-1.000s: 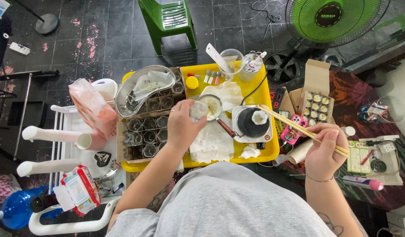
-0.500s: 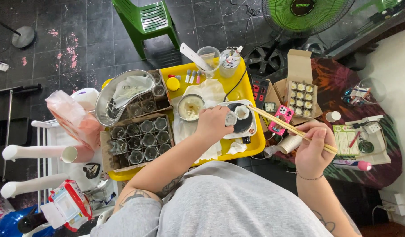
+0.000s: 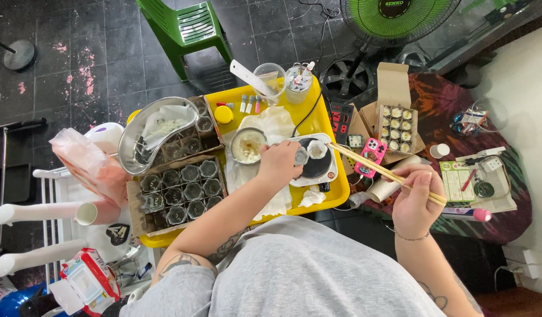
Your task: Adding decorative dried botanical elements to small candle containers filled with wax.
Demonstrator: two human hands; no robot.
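Item: yellow tray [image 3: 335, 188], work in progress.

Your left hand [image 3: 278, 164]: over the middle of the tray, fingers curled shut around a small clear jar [image 3: 301, 155], held tilted just above the black hot plate [image 3: 315, 167]. A second small jar [image 3: 318, 148] sits on that plate, touching nothing you hold.

Your right hand [image 3: 415, 202]: off the tray to the right, fingers pinched on a pair of chopsticks [image 3: 379, 170] whose tips reach in toward the hot plate.

Close by: metal bowl [image 3: 247, 145] with pale contents, just left of your left hand; cardbox box of empty jars [image 3: 183, 191] further left; steel tray [image 3: 156, 132] above it; open box of filled jars [image 3: 397, 126] to the right, well apart from the tray.

Step, as judged: one jar is being brought to the heat, likely for filling or handling with the chopsticks. The next move calls for a level jar and steady chopstick tips, kept off the hot surface.
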